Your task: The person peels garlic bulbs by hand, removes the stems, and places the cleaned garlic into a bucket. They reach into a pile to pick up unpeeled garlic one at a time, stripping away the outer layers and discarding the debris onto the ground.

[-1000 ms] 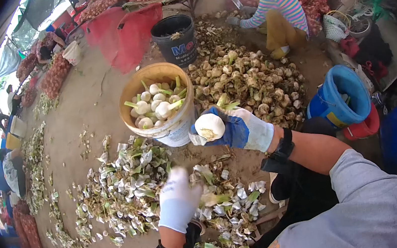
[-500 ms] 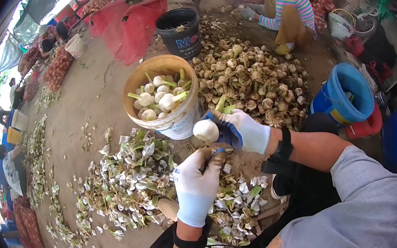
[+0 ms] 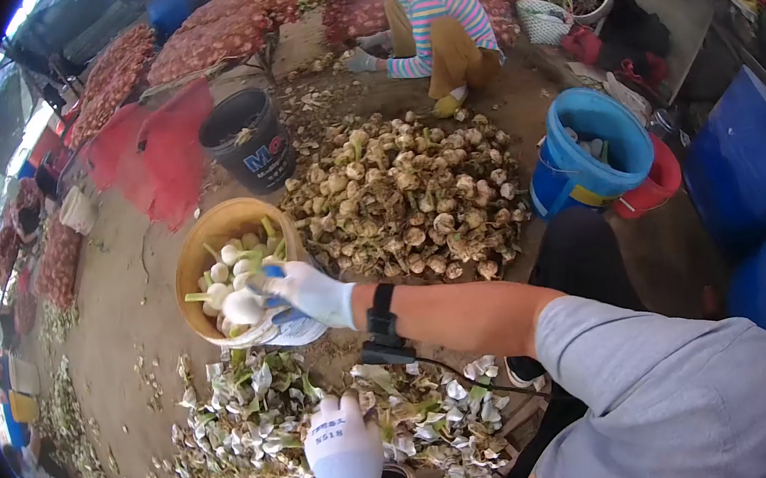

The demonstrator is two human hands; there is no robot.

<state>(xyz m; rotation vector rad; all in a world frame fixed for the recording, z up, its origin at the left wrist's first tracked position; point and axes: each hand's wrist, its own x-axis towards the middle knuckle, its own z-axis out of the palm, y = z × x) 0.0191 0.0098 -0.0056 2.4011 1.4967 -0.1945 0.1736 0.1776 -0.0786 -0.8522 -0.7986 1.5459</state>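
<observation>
My right hand (image 3: 305, 293), in a white and blue glove, reaches over the near rim of a yellowish bucket (image 3: 185, 265). At its fingertips is a peeled white garlic bulb (image 3: 243, 308), and the fingers are curled and a little blurred. Other white garlic bulbs (image 3: 216, 295) with cut green stems lie inside the bucket. My left hand (image 3: 343, 438), gloved too, is low over the peeled skins (image 3: 259, 400), back side up. Its fingers are bent closed, and whatever they hold is hidden.
Beyond the bucket lies a heap of unpeeled garlic (image 3: 416, 196). A black bucket (image 3: 246, 141) stands behind, a blue bucket (image 3: 589, 149) to the right. Another person (image 3: 442, 23) crouches at the heap's far side. Red net sacks (image 3: 212, 39) line the back.
My right hand has carried the garlic bulb left from in front of me to the bucket. My left hand has dropped lower and apart from it. The view has turned right.
</observation>
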